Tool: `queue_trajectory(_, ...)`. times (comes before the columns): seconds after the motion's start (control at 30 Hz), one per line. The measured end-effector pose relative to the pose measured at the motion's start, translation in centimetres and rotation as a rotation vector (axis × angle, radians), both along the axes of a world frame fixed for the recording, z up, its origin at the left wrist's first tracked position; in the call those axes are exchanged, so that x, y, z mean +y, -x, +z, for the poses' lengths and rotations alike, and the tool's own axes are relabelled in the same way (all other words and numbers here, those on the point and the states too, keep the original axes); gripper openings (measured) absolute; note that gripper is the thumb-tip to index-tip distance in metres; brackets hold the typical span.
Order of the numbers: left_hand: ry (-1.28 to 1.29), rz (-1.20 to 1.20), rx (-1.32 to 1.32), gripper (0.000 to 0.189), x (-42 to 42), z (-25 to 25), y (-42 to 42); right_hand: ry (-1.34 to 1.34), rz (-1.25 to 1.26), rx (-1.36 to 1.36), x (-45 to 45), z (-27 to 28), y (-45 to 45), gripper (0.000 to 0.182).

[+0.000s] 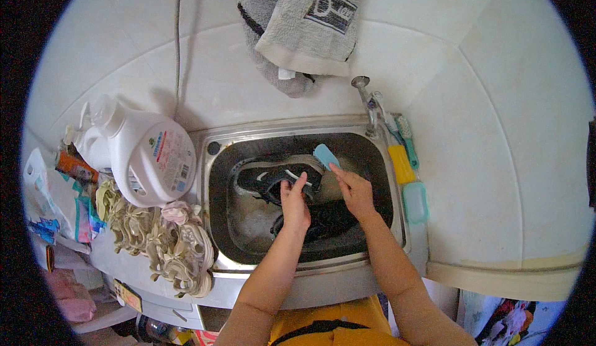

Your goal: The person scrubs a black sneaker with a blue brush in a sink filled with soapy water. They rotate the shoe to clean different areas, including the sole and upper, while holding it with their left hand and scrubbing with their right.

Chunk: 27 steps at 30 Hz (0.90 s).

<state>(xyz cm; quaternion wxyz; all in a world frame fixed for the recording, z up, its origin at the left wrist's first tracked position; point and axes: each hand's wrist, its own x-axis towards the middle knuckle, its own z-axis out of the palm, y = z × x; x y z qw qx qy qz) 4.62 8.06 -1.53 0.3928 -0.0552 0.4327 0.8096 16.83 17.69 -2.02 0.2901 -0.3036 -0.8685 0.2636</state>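
My left hand (294, 206) grips a black sneaker (265, 174) with white marks, thumb and fingers at its opening. The shoe lies tilted on its side in a metal sink (302, 266), its pale sole edge facing the back wall. In my right hand (356, 192) is a light-blue scrubbing brush (326, 156), held by its handle, with the head close to one end of the sole. Whether the bristles touch the shoe cannot be made out. Below my hands a second black shoe (326, 220) sits in cloudy, foamy water (256, 225), partly hidden by my left arm.
A faucet (370, 108) stands at the back right corner. Along the right rim are a green brush (406, 136), a yellow object (401, 164) and a teal soap box (416, 201). Left are a white detergent jug (153, 160) and beige shoes (181, 257). Grey towels (312, 29) hang above.
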Motion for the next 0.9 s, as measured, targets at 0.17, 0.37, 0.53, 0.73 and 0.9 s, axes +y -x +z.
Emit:
queue_trajectory(0.17,-0.071,0.018,-0.026,0.034,-0.4,0.4,0.3,-0.032,0.025,0.023,-0.1,0.1,-0.2,0.044)
queue_trajectory(0.37,-0.091,0.080,-0.027,0.031,-0.5,1.9,0.7,-0.040,0.025,-0.001,-0.1,0.1,-0.6,0.045)
queue_trajectory(0.53,-0.100,0.080,-0.009,0.026,-0.5,1.4,0.9,-0.030,0.013,-0.032,0.1,0.0,-0.8,0.042)
queue_trajectory(0.73,-0.106,0.093,-0.009,0.020,-0.7,1.9,1.0,0.044,-0.100,-0.453,0.2,-2.1,-0.9,0.032)
queue_trajectory(0.9,-0.064,0.056,0.002,0.023,-0.6,1.6,0.9,0.157,-0.130,-0.895,1.6,-5.5,-1.7,0.031)
